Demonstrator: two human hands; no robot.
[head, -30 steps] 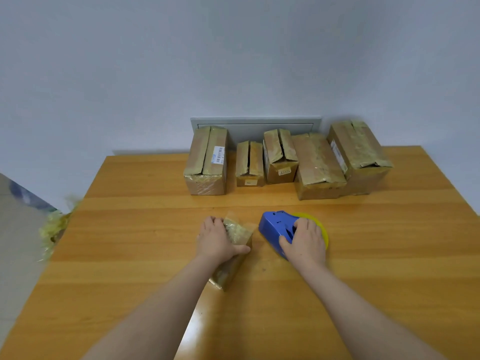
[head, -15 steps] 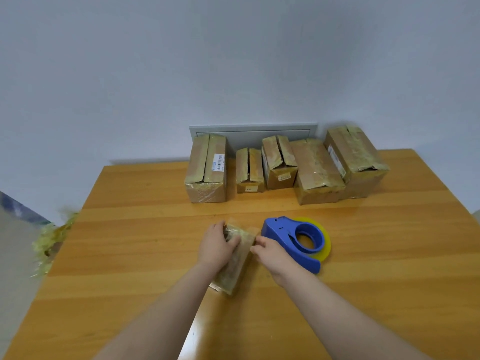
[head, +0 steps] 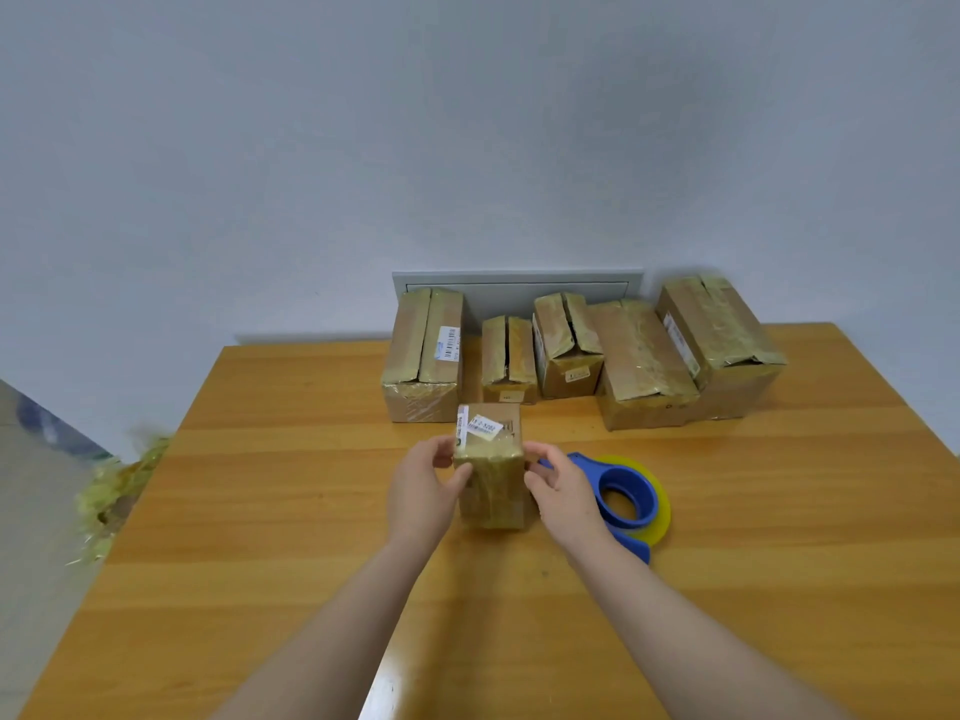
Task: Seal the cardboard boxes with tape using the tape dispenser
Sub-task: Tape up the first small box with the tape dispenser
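Bare table (head: 260, 511) left; tape dispenser (head: 626, 498) (right) blocks.

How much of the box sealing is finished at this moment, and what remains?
Looks done: the small box already wears yellowish tape on its near face. In hand: left hand and right hand hold it by its sides, while the tape dispenser lies ungripped beside it. Left: several of the five back boxes show gaping top seams, so they probably await tape.
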